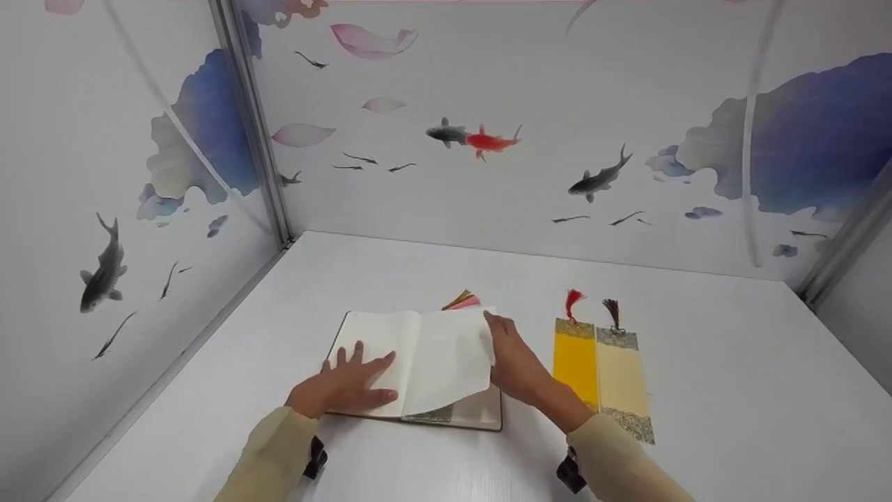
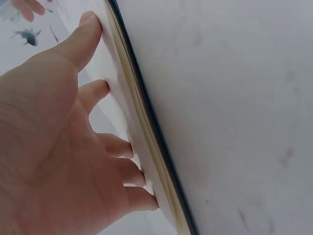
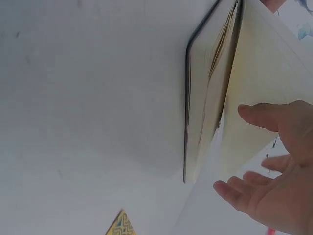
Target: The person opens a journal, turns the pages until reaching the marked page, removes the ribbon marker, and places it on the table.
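Observation:
An open notebook (image 1: pixel 376 324) with blank cream pages and a dark cover lies on the table. On its left page rests my left hand (image 1: pixel 352 383), palm down with fingers spread; the left wrist view shows the fingertips touching the paper. My right hand (image 1: pixel 519 366) holds the outer edge of the raised right page (image 1: pixel 449 355). In the right wrist view, the thumb (image 3: pixel 259 116) lies against that page's underside. Beneath the page peeks the grey patterned end of a bookmark (image 1: pixel 433 415). Gold and pink tassels (image 1: pixel 463 300) stick out past the notebook's top edge.
Right of the notebook, two tasselled bookmarks lie side by side: a yellow one (image 1: pixel 575 359) with a red tassel and a cream one (image 1: pixel 622 376) with a dark tassel. White panels (image 1: pixel 488 202) printed with fish enclose the white table (image 1: pixel 725 390).

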Motion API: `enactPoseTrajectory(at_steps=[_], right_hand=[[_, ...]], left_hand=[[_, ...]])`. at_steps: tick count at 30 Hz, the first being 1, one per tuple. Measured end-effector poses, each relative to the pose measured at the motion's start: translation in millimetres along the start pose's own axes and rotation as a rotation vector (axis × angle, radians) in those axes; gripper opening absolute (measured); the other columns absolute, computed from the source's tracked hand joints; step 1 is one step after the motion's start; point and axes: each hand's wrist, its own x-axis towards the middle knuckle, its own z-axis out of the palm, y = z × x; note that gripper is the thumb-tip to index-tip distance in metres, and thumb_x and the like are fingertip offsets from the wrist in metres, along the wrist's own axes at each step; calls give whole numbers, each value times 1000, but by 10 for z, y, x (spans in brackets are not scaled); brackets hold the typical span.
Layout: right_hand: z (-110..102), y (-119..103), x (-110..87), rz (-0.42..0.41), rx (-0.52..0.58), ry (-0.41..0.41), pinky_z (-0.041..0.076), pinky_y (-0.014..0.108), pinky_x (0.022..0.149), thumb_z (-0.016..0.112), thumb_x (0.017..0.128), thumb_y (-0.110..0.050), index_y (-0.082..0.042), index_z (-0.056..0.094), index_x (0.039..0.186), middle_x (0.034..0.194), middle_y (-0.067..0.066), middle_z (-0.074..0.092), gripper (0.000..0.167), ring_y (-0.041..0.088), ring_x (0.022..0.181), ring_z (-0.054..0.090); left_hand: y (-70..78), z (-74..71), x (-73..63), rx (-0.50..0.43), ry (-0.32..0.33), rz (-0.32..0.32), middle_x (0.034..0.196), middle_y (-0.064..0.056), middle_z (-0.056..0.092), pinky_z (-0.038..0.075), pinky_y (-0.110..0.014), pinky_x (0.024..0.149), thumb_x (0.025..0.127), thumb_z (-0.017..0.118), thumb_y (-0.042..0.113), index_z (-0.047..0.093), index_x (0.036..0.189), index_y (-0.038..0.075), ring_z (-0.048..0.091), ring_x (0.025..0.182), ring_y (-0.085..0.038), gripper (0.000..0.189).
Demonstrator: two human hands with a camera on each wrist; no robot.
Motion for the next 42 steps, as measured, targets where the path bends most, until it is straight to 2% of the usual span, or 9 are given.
enactPoseTrajectory(at_steps=[7,12,18,23,28,32,35,39,42], right_hand=[[31,-50,101,176,255,35,35,55,115,64,94,0,13,6,155,155,33,34,85,45,142,42],[58,-148,186,209,277,2,45,53,109,58,97,-3,16,18,152,145,33,48,71,45,133,52],[136,-265,233,10,243,-81,39,58,113,62,100,-18,2,49,144,144,25,54,50,43,139,46],[214,-332,262,-190,210,-139,38,61,112,63,99,-16,-8,54,144,145,19,56,47,42,138,47],[272,-407,242,-137,137,-238,37,62,112,60,101,-26,-12,44,152,149,21,48,55,42,140,44],[338,-463,218,-156,53,-285,35,69,108,61,101,-30,-15,41,154,151,22,45,59,42,141,42],[397,-498,198,-160,7,-308,33,69,109,62,100,-31,-17,42,154,153,21,43,59,40,144,39],[459,-534,184,-128,-29,-335,28,67,114,63,98,-33,-23,44,153,156,17,40,58,37,148,34],[489,-555,186,-102,-62,-349,25,68,116,64,97,-36,-27,45,152,157,15,40,58,35,151,29]], left_hand=[[-18,11,38,-9,-3,5,164,-35,4,4,-75,116,91,54,69,27,159,23,-1,149,-60,87],[-16,26,32,-19,8,10,164,-35,5,5,-75,116,92,56,65,28,159,22,0,149,-60,84],[-20,27,19,-48,33,32,163,-36,9,5,-76,116,92,58,63,32,158,19,2,149,-61,83],[-71,5,-6,-72,77,59,162,-33,19,12,-73,117,96,62,47,43,152,14,10,150,-58,68],[-184,-59,-62,-101,130,85,157,-26,38,25,-62,119,99,63,35,55,142,7,27,149,-47,52],[-302,-106,-122,-158,226,130,144,-23,55,33,-59,116,104,54,32,60,135,0,44,141,-44,45],[-375,-157,-167,-280,286,115,146,-26,52,32,-58,117,109,39,36,51,142,-4,44,140,-45,54],[-429,-256,-210,-433,316,45,160,-27,32,21,-57,123,110,21,47,27,155,-6,28,150,-44,69],[-434,-306,-229,-476,324,-4,161,-28,28,25,-60,121,108,15,55,20,158,-3,27,150,-46,76]])
